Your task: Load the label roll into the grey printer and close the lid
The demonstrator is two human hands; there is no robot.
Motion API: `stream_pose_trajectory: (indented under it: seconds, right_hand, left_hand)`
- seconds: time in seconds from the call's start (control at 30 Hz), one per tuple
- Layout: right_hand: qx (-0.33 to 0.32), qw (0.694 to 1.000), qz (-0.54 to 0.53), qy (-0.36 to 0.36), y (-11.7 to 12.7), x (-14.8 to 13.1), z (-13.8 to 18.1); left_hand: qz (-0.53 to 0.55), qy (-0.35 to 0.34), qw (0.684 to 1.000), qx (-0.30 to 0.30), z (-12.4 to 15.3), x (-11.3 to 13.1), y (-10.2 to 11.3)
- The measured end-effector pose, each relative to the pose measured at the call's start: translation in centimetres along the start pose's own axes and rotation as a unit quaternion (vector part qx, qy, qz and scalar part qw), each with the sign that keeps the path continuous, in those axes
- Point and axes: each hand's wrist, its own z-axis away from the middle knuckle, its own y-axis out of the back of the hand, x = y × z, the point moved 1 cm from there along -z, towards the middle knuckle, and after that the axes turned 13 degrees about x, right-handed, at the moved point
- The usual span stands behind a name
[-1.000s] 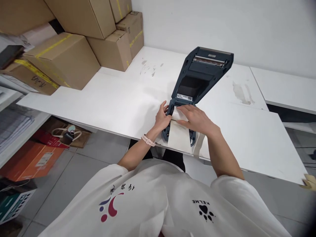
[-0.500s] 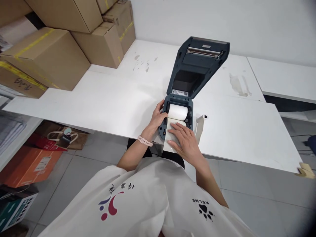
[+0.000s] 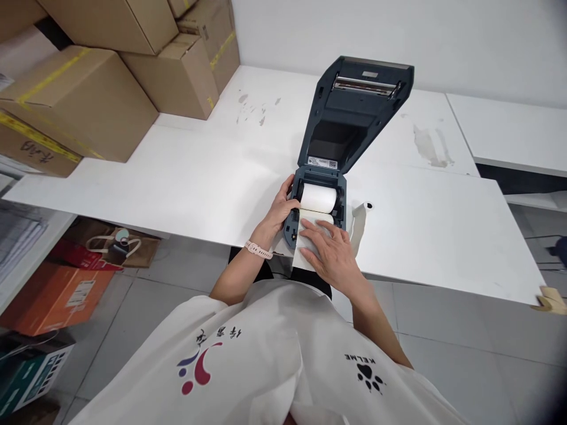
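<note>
A dark blue label printer (image 3: 354, 112) stands near the front edge of a white table (image 3: 186, 177), its lid tipped open and back. A white paper roll (image 3: 318, 198) lies in its bay, and a strip of paper (image 3: 303, 251) runs forward over the table edge. My left hand (image 3: 280, 209) grips the printer's left side, with a watch on the wrist. My right hand (image 3: 330, 251) lies flat on the paper strip, fingers stretched out, pressing it down at the printer's front.
Several cardboard boxes (image 3: 88, 94) are stacked at the table's back left. Another curled paper strip (image 3: 359, 221) hangs just right of the printer. A second white table (image 3: 509, 136) stands to the right. Under the table sit an orange box (image 3: 53, 295) and a bag (image 3: 115, 248).
My right hand slid from the roll bay toward me along the paper strip, uncovering the roll. My left hand stayed on the printer's side. The view shifted slightly.
</note>
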Motion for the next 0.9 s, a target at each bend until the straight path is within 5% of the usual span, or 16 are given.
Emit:
stream_pose_trajectory:
  seconds: [0.9]
  right_hand:
    - [0.025,0.999,0.047,0.005,-1.5,-1.7,0.8]
  left_hand:
    - [-0.033,-0.017,0.999,0.02,0.4,0.7,-0.3]
